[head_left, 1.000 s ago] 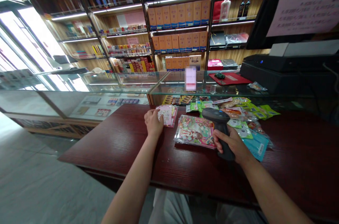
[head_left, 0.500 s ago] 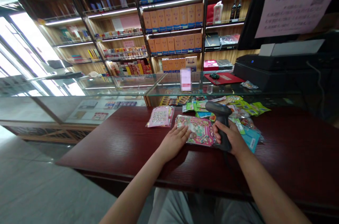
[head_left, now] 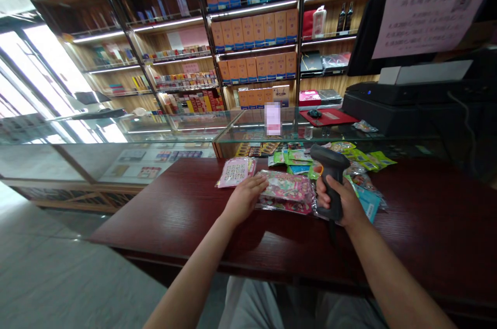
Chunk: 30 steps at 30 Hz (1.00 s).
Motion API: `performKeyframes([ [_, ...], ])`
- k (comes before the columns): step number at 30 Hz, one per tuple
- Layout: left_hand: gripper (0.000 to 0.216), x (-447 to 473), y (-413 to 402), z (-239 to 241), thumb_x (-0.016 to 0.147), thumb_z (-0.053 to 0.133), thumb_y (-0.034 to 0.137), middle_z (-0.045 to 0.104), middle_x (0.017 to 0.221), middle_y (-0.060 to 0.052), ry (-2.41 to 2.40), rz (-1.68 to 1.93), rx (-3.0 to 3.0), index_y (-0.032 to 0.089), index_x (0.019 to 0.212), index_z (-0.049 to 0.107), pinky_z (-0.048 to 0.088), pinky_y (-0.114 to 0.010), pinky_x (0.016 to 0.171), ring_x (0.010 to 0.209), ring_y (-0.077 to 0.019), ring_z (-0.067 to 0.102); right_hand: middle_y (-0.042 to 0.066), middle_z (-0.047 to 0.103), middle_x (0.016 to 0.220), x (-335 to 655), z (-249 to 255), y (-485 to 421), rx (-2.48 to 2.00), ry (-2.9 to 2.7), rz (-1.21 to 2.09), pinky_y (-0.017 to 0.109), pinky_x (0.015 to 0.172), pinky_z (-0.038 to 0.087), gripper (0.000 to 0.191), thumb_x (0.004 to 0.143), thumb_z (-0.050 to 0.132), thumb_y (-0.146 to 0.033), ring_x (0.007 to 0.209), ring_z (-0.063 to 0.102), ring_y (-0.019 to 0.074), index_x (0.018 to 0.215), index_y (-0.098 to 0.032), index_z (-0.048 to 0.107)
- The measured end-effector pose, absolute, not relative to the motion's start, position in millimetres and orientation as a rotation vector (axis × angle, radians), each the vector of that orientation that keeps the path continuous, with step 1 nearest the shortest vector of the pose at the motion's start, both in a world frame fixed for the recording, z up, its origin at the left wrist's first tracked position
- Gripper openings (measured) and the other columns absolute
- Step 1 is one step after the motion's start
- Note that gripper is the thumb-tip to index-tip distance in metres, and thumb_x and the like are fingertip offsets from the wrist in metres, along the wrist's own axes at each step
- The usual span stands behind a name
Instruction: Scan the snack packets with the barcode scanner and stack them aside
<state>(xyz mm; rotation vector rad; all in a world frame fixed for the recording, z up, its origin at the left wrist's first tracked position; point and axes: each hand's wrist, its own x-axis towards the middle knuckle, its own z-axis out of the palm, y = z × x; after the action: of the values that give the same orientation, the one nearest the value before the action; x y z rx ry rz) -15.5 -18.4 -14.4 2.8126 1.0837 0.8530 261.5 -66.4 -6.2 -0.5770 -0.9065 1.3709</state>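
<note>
My right hand [head_left: 344, 198] is wrapped around the grip of a black barcode scanner [head_left: 329, 160], held up over the right end of some pink packets. My left hand [head_left: 245, 195] pinches the left edge of the upper pink picture packet [head_left: 287, 185], a flat item in clear plastic wrap; its thumb is hidden. This packet is slightly raised at the near side, and another pink packet [head_left: 291, 206] shows beneath it on the dark red desk [head_left: 171, 210]. Left of them lies a small stack of pale pink packets [head_left: 235, 171].
Behind the scanner are green snack bags [head_left: 297, 156] and a light blue packet [head_left: 368, 202]. A glass display counter [head_left: 186, 129] borders the desk's far side. At the right stand a monitor with a pink notice [head_left: 427, 18] and a black machine [head_left: 373, 106].
My left hand has shifted left and up, from lying flat on the pink packet to gripping its edge, and the packet has lifted and slid back. The scanner has moved slightly right.
</note>
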Motion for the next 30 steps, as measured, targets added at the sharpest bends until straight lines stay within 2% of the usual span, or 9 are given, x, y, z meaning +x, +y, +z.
performKeyframes([
  [5, 0.031, -11.4, 0.2, -21.4, 0.085, 0.051, 0.018, 0.072, 0.106, -0.008, 1.301, 1.365, 2.333, 0.021, 0.109, 0.071, 0.05, -0.037, 0.09, 0.099, -0.022, 0.066, -0.006, 0.048, 0.063, 262.1, -4.1, -68.3, -0.531, -0.875, 1.391, 0.017, 0.034, 0.034, 0.033, 0.074, 0.074, -0.039, 0.042, 0.036, 0.0072, 0.101, -0.023, 0.062],
  [9, 0.019, -5.1, 18.0, -25.8, 0.082, 0.059, 0.029, 0.072, 0.082, -0.004, 1.269, 1.775, 1.795, 0.018, 0.086, 0.074, 0.052, -0.032, 0.078, 0.078, -0.0194, 0.066, -0.005, 0.05, 0.063, 260.7, -6.4, -67.4, -0.552, -0.932, 1.4, 0.017, 0.034, 0.034, 0.027, 0.076, 0.072, -0.04, 0.042, 0.038, 0.0072, 0.094, -0.024, 0.061],
  [14, 0.028, -12.4, 41.5, -33.2, 0.076, 0.067, 0.041, 0.07, 0.08, -0.003, 1.133, 2.097, 1.281, 0.014, 0.086, 0.07, 0.052, -0.029, 0.073, 0.074, -0.0168, 0.064, -0.004, 0.054, 0.063, 256.9, -7.1, -69.3, -0.599, -1.017, 1.434, 0.018, 0.033, 0.037, 0.027, 0.076, 0.074, -0.041, 0.041, 0.043, 0.0068, 0.088, -0.021, 0.06],
  [19, 0.033, -17.3, 46.4, -38.2, 0.073, 0.071, 0.044, 0.07, 0.08, -0.003, 1.015, 2.117, 1.076, 0.014, 0.085, 0.067, 0.052, -0.027, 0.071, 0.07, -0.0138, 0.064, -0.004, 0.058, 0.06, 246.6, -7.1, -74.5, -0.704, -1.126, 1.46, 0.017, 0.032, 0.04, 0.03, 0.076, 0.075, -0.041, 0.038, 0.047, 0.0072, 0.09, -0.02, 0.058],
  [24, 0.036, -2.0, 37.5, -37.7, 0.073, 0.072, 0.045, 0.072, 0.087, -0.006, 0.908, 1.989, 1.039, 0.014, 0.091, 0.066, 0.054, -0.031, 0.076, 0.076, -0.0159, 0.067, -0.006, 0.058, 0.058, 235.5, -14.0, -76.1, -0.914, -1.235, 1.393, 0.018, 0.03, 0.039, 0.036, 0.074, 0.075, -0.044, 0.035, 0.048, 0.0078, 0.091, -0.02, 0.054],
  [30, 0.035, 8.5, 34.6, -37.5, 0.072, 0.074, 0.043, 0.072, 0.087, -0.006, 0.861, 1.937, 1.046, 0.013, 0.089, 0.067, 0.055, -0.03, 0.073, 0.075, -0.0169, 0.068, -0.007, 0.056, 0.057, 231.6, -16.9, -74.9, -1.018, -1.282, 1.358, 0.017, 0.03, 0.04, 0.039, 0.076, 0.073, -0.044, 0.035, 0.048, 0.0074, 0.101, -0.018, 0.057],
])
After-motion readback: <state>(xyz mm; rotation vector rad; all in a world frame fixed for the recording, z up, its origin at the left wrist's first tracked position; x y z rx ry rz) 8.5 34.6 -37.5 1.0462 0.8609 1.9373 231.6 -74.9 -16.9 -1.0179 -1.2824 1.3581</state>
